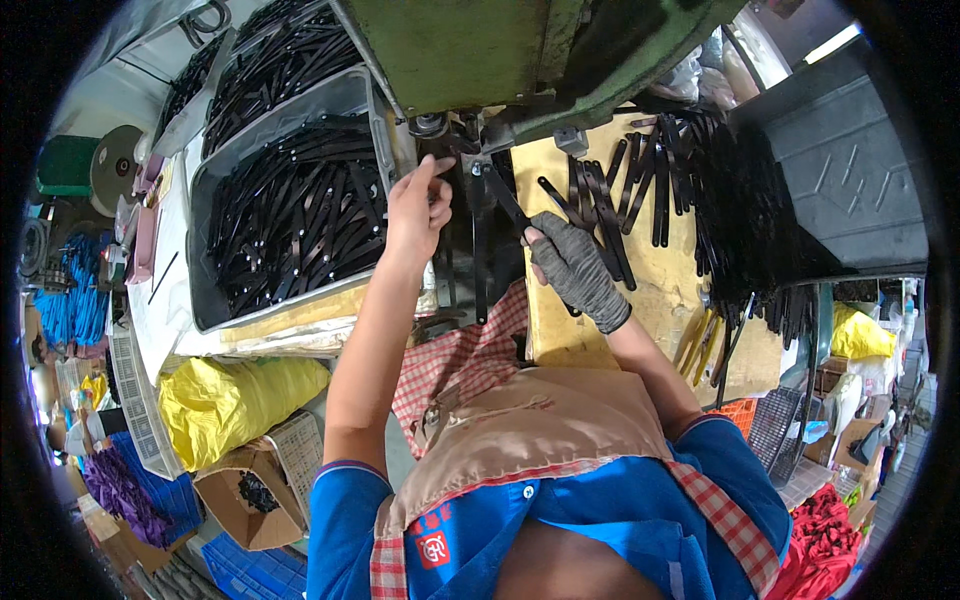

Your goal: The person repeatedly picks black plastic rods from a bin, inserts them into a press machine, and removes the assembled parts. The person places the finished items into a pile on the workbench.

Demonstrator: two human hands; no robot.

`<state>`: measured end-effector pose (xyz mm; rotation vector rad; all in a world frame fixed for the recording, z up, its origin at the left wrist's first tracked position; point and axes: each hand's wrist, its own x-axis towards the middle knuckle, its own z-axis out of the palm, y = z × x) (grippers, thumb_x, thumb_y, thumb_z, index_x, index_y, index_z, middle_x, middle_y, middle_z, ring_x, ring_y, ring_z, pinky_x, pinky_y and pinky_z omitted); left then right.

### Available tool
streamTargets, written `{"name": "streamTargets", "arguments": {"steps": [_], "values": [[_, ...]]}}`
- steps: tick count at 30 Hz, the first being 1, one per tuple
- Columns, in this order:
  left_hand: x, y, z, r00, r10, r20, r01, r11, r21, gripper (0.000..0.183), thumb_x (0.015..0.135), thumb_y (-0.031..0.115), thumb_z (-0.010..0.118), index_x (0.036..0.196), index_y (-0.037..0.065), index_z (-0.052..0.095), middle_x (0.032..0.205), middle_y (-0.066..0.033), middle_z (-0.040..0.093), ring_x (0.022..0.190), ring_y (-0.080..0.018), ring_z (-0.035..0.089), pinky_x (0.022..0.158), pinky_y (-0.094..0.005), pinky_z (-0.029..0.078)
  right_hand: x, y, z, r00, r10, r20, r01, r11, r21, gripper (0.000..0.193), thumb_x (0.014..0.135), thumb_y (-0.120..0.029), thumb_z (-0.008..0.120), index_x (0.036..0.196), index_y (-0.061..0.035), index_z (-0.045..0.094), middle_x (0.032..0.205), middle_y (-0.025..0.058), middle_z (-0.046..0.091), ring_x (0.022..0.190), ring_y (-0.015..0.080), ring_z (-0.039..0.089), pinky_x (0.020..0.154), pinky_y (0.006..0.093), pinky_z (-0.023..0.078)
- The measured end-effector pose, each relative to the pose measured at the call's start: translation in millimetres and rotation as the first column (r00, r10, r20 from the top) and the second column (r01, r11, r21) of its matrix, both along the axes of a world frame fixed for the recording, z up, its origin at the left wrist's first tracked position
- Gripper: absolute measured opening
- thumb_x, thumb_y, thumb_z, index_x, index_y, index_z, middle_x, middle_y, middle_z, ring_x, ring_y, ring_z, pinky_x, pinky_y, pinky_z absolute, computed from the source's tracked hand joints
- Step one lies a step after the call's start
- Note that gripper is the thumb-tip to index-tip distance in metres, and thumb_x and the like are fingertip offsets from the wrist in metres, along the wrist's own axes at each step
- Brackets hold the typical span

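Observation:
My right hand (578, 268), in a grey glove, grips a flat black strip (507, 198) whose far end reaches under the green machine (460, 55). Another black strip (480, 255) points toward me from the machine's working point, and the two strips' far ends meet or overlap there. My bare left hand (413, 210) is raised just left of that spot. Its fingers are curled with the fingertips drawn together; whether something small is between them is hidden. Several loose black strips (600, 205) lie on the yellowish board (560, 335) beyond my right hand.
A grey bin (200, 270) full of black strips stands on the left, with more behind it. On the right, a tipped dark bin (850, 170) has strips heaped at its mouth. Yellow-handled pliers (705, 345) lie at the board's near right. A yellow sack (235, 405) sits lower left.

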<state>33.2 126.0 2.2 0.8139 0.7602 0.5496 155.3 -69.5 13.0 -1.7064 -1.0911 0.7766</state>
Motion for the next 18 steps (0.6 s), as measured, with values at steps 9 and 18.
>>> {"name": "streamTargets", "arguments": {"steps": [9,18], "values": [[-49.5,-94.3,-51.1,0.932,-0.288,-0.219,0.285,0.957,-0.046,0.051,0.093,0.056,0.047,0.082,0.008,0.062,0.059,0.0015,0.050,0.045,-0.0082,0.037,0.042,-0.0235,0.026,-2.6,13.9,-5.1,0.973,-0.041,-0.228,0.041,0.999,-0.006,0.022,0.096,-0.023,0.052,0.095,-0.0019,0.058,0.064,0.0056,0.058,0.047,0.0126,0.052,0.048,0.0293,0.044],[-49.7,-135.5,-35.5,0.973,-0.216,-0.082,0.226,0.963,0.148,0.042,0.100,0.038,0.046,0.069,0.010,0.052,0.059,0.0060,0.044,0.051,-0.0027,0.035,0.047,-0.0205,0.029,0.0,9.3,-6.3,0.992,-0.006,-0.124,-0.002,0.998,-0.068,0.028,0.096,-0.028,0.053,0.087,-0.0016,0.060,0.061,0.0051,0.056,0.048,0.0126,0.053,0.050,0.0277,0.043]]}}
